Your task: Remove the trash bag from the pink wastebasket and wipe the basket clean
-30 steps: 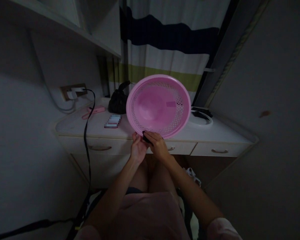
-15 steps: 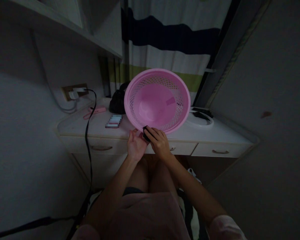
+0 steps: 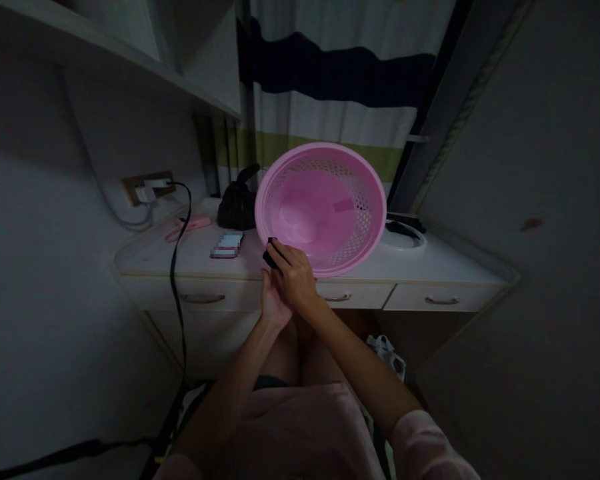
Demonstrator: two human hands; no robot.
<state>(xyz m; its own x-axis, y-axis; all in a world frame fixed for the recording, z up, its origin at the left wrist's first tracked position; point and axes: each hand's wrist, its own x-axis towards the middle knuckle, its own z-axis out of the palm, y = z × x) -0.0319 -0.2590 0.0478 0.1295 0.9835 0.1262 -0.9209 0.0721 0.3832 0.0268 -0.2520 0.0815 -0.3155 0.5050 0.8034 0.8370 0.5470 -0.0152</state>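
A round pink plastic basket (image 3: 310,207) with lattice sides is tilted on the desk, its opening facing me. At its near left rim, my right hand (image 3: 296,277) is closed over a small black pad (image 3: 271,254), perhaps a folded cloth, pressed against the rim. My left hand (image 3: 276,307) is beneath it, palm up, at the basket's lower edge. Its thumb shows, while its fingers are mostly hidden behind my right hand and seem to hold the basket from below.
On the white desk (image 3: 450,273) lie a phone (image 3: 227,245), a tied black bag (image 3: 237,207), a pink strap-like item (image 3: 195,223) and a white ring (image 3: 413,243). A black cable (image 3: 175,267) hangs from the wall socket (image 3: 147,188). Drawers line the desk front.
My right hand has slid left and slightly up along the rim with the black pad, now crossing over my left hand. The basket has shifted a little right and down.
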